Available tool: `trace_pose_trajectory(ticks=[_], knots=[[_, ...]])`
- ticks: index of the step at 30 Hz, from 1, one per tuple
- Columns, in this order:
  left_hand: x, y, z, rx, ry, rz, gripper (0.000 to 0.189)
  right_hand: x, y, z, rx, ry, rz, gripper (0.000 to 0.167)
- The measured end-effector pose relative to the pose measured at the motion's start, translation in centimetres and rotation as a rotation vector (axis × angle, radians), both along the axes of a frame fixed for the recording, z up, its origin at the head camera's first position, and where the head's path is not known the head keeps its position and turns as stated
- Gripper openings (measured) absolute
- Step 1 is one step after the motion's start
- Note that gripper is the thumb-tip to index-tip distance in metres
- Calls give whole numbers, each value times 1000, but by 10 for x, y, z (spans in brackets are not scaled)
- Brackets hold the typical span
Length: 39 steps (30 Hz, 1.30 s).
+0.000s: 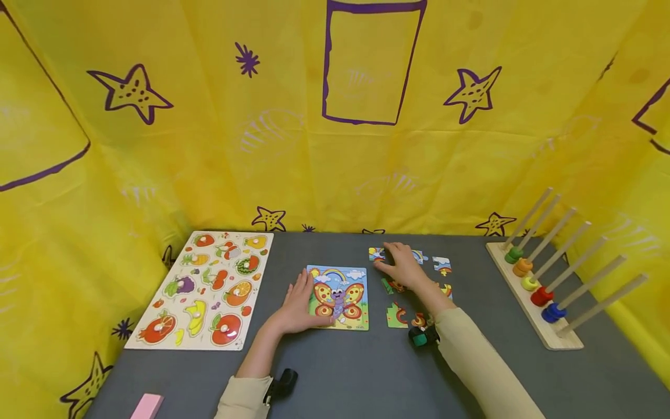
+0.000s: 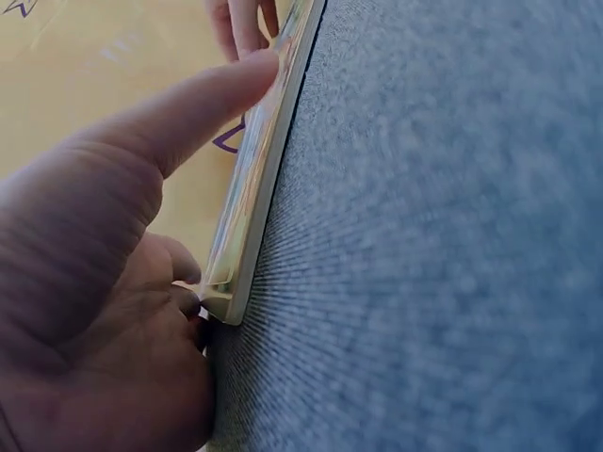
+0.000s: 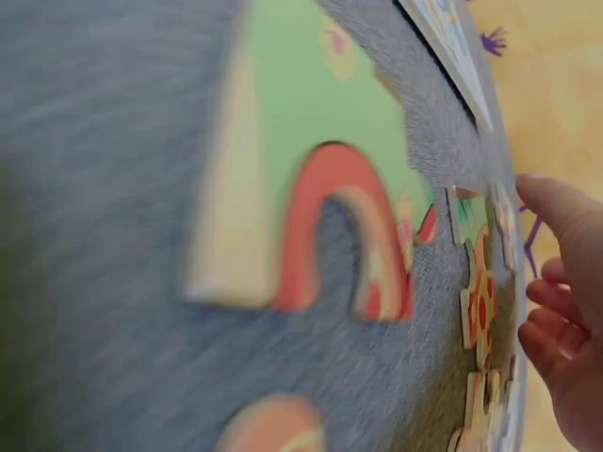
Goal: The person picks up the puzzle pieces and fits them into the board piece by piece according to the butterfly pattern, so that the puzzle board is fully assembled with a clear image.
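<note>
A square butterfly puzzle board [image 1: 340, 276] lies flat on the grey table in the head view. My left hand [image 1: 296, 308] rests at its left side, fingers along that edge and the straight thumb [image 2: 221, 94] on its face near the bottom. To the right, my right hand [image 1: 407, 269] is over several loose jigsaw pieces, its fingertips beside a blue-and-yellow piece [image 1: 374, 254]. Nothing shows between its fingers. A green piece with a red arch [image 3: 330, 122] is large in the right wrist view. The right hand and forearm partly hide the pieces in the middle.
On the left lies a wooden fruit board [image 1: 204, 299], with a pink block [image 1: 147, 406] near the front. A wooden peg stand [image 1: 567, 342] with coloured rings stands on the right, its tall pegs leaning outward. A yellow patterned cloth [image 1: 366, 174] hangs behind the table.
</note>
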<state>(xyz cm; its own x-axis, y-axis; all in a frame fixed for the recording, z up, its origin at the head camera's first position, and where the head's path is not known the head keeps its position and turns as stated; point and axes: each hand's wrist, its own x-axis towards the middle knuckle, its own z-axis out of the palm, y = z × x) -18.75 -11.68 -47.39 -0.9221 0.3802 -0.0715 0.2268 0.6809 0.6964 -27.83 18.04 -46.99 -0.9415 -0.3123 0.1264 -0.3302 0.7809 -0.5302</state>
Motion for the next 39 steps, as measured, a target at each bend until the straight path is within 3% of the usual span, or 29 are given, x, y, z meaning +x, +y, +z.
trace_pose_trajectory(ticks=[7, 11, 16, 23, 25, 28, 33, 39], knots=[[-2, -5, -4, 64, -29, 6, 122, -11, -5, 0, 23, -21, -43, 56], [-1, -6, -6, 78, -20, 12, 122, -15, -7, -1, -29, -54, -73, 49], [-1, -5, -8, 57, -8, 11, 121, -16, -11, -1, -158, -87, -115, 47], [-1, -4, -7, 41, -11, 6, 123, -7, -36, 3, -358, 21, -159, 22], [-1, -4, -7, 40, -16, 10, 123, -3, -50, 6, -418, -14, -172, 20], [-1, -5, -7, 36, -27, 15, 122, 4, -72, 7, -495, -136, -159, 20], [1, -5, -5, 47, -21, 1, 122, 15, -103, 7, -478, -240, -128, 19], [1, -5, -4, 33, -3, -16, 119, 19, -125, 0, -360, -187, -92, 19]])
